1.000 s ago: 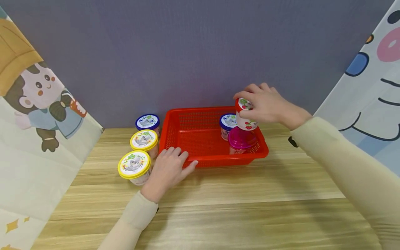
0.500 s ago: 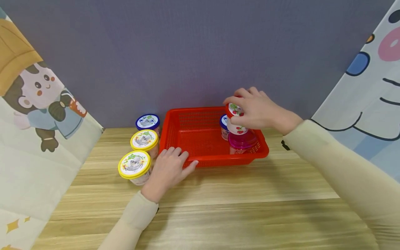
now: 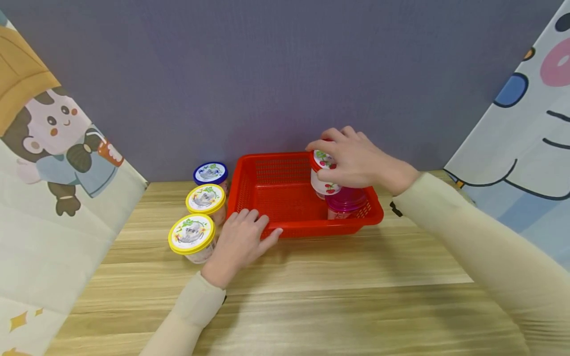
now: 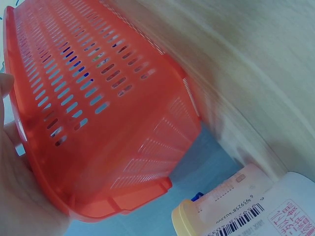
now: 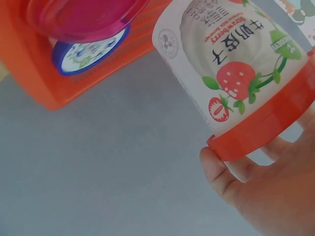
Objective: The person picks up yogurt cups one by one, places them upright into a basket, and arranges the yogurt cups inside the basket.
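My right hand (image 3: 356,158) grips a strawberry milk-pudding cup (image 5: 226,69) from above, fingers and thumb around its red lid. In the head view this cup is over the right part of the red plastic basket (image 3: 289,230), tilted, beside a cup with a magenta lid (image 3: 346,199). A blue-lidded cup (image 5: 88,54) in the basket shows in the right wrist view; the held cup mostly hides it from the head camera. My left hand (image 3: 240,242) holds the basket's front left rim, also seen in the left wrist view.
Left of the basket stand a blue-lidded cup (image 3: 211,173) and two yellow-lidded cups (image 3: 205,199), lined up on the wooden table (image 3: 334,306). Behind the basket rises a grey partition (image 3: 285,74). Cartoon-printed panels (image 3: 80,123) flank both sides.
My right hand has carried the strawberry cup leftward and slightly down, from above the magenta lid to over the blue-lidded cup. The left hand and basket stay in place.
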A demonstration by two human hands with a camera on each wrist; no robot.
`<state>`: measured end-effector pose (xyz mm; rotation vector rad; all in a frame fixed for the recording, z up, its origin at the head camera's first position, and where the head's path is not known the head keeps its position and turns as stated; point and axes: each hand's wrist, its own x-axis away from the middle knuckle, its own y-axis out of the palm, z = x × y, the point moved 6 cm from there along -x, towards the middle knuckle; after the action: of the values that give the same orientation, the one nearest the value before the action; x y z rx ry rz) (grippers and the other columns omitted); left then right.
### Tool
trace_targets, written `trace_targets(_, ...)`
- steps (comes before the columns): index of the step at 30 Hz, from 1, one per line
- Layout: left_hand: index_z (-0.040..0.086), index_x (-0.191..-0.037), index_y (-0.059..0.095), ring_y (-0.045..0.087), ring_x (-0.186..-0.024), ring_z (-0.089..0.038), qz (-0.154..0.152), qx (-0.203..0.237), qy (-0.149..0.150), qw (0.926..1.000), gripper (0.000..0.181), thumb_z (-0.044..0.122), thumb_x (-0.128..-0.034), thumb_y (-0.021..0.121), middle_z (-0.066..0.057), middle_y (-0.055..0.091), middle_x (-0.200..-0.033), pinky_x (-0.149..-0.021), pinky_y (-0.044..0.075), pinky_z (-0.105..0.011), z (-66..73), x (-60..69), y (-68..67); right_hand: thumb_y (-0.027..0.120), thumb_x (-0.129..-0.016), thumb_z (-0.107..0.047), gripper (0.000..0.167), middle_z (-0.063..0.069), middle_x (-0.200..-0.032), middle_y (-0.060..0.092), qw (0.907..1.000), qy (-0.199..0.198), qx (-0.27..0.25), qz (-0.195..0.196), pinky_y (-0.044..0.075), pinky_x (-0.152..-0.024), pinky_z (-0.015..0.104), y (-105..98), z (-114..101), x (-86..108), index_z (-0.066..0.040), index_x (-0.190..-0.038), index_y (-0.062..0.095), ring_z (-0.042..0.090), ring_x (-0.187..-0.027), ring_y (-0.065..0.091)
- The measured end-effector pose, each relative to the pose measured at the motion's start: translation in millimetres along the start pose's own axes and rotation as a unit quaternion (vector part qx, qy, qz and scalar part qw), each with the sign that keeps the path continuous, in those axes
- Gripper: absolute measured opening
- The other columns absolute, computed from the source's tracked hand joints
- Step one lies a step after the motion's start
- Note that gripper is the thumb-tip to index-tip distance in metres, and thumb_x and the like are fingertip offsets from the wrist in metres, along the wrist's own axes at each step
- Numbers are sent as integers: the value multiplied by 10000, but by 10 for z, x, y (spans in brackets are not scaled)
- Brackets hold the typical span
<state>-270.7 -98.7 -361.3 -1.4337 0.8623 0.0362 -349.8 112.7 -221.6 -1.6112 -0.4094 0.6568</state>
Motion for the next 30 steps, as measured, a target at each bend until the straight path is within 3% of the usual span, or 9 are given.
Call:
trace_targets(20,130,-846,679,536,-704,-228,25,-9,28,10000,442,521,-995,536,-38,583,-760,-635,454,-346,-4,-1,2,572,-850,-409,572,37,-1418,470,9995,-80,-272,-100,386,-960,503,244,-276,-146,-311,-1413,564,278,-1171,424)
trace_targets(30,125,-856,688,534,-707,-232,-49,-18,8,10000,457,527,-1000,525,-44,583,-765,-630,450,-347,0,-2,-2,574,-863,-444,571,22,-1431,459,9992,-30,-321,-241,391,-961,483,432,-269,-180,-311,-1417,561,261,-1167,424)
